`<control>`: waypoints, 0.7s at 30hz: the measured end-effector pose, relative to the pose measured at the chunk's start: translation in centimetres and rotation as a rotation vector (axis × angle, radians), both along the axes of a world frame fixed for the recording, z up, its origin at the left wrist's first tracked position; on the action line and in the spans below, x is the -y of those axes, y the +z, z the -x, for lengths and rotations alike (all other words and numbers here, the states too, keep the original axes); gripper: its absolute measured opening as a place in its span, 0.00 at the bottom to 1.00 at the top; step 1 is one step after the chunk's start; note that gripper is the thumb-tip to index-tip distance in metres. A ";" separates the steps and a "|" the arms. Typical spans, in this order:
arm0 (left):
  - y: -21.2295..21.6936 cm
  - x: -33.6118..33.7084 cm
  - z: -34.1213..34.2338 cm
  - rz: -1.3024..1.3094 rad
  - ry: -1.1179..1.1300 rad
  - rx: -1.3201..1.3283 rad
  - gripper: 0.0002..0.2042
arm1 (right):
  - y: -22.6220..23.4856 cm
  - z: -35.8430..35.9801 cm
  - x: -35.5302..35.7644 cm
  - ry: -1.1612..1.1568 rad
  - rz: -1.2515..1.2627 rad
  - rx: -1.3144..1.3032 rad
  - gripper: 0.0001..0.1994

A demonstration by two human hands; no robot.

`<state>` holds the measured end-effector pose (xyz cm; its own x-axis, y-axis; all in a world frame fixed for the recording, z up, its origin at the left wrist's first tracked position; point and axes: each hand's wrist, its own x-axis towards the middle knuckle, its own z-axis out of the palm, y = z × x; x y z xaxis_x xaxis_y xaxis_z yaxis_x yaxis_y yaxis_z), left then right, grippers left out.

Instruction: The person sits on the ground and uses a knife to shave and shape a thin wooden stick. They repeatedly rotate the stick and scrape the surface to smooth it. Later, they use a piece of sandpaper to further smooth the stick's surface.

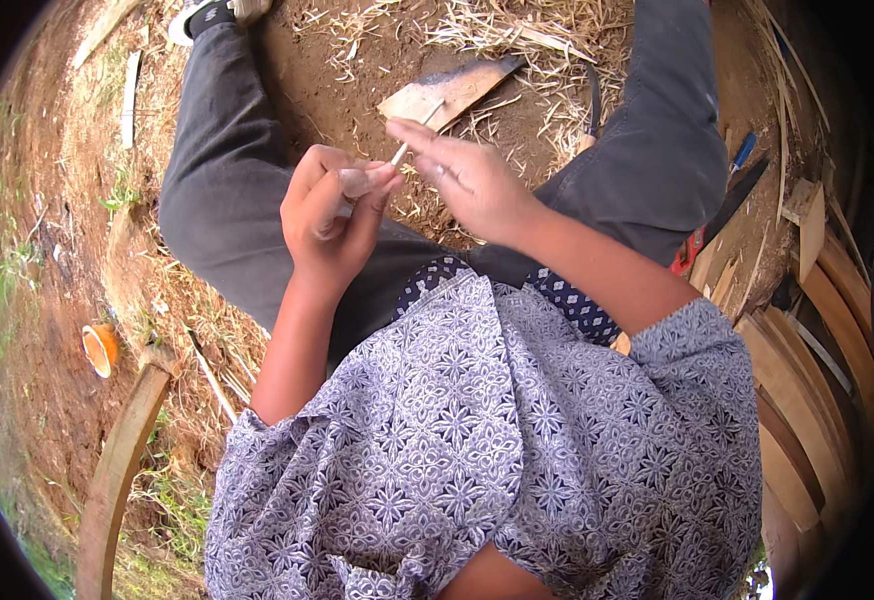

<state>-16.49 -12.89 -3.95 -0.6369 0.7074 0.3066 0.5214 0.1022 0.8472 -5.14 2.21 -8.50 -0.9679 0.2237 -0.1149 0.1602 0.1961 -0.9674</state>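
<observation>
My left hand (332,215) is closed in a pinch on a thin pale wooden stick (398,157), which slants up and to the right above the ground between my legs. Across the stick reaches my right hand (477,190), its fingers stretched out and slightly blurred. Its index finger passes over the stick; whether it touches the stick, I cannot tell. Just beyond both hands a flat, pointed piece of wood (457,92) with a darkened far edge lies on the dirt.
Wood shavings (502,30) litter the ground. By my right leg are a dark curved blade (594,98), a red-handled saw (689,250) and a blue object (744,151). Planks (797,400) are stacked at right. At left lie an orange bowl-like object (102,350) and a timber (122,470).
</observation>
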 end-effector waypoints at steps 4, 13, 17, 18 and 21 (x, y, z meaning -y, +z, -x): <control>-0.3 0.1 0.7 0.008 -0.020 -0.036 0.07 | -3.5 -0.3 -1.7 -0.025 -0.028 -0.011 0.20; 0.9 -0.2 1.5 0.065 -0.220 -0.020 0.09 | -4.2 -0.4 -3.3 0.006 -0.111 0.164 0.21; 0.4 0.1 2.5 0.081 -0.160 -0.029 0.09 | 2.5 0.8 -0.9 0.118 0.107 -0.103 0.20; 0.5 0.2 2.3 0.070 -0.148 -0.021 0.08 | -0.4 0.5 -1.8 0.064 0.061 -0.005 0.20; 0.3 -0.3 2.8 0.031 -0.119 -0.030 0.08 | -4.8 0.4 -2.3 -0.058 -0.122 0.145 0.20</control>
